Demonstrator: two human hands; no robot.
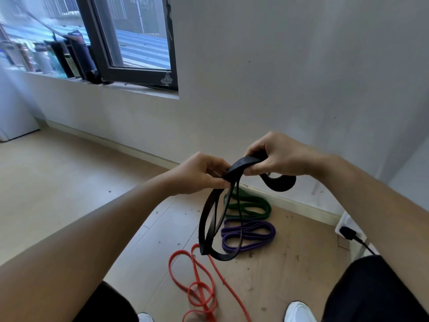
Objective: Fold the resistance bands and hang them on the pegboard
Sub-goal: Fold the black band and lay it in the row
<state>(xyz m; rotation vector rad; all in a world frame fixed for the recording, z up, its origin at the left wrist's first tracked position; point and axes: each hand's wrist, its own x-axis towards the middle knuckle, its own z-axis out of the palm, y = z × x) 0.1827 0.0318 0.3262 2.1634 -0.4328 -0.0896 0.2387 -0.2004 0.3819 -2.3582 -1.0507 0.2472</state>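
From my feed, the room lay around the work like this: a dark-framed window [139,43] sat in the upper left of the frame, with a row of bottles [58,56] blurred along its sill, and a plain pale wall [278,66] filled the upper right. On the wooden floor [69,182], low in the middle of the frame, I saw a folded green band [264,211] against the skirting, a folded purple band [253,225] just beside it on the nearer side, and a red band [200,284] sprawled loose in tangled loops towards the bottom edge. A black plug [347,232] sat in a white socket at the right, and a white shoe [299,310] showed at the bottom. The black band [241,163] was held up in the air at the centre of the frame, and its hanging loops partly covered the green and purple bands behind it. The left hand [199,173] pinched the band between curled fingers and thumb; the right hand [278,159] gripped it just beside, fingers curled round. Between the hands a short flat stretch ran nearly level, rising slightly to the right. From the left hand long loops dropped downward, their long axis near vertical, and a short loop curled out under the right hand.
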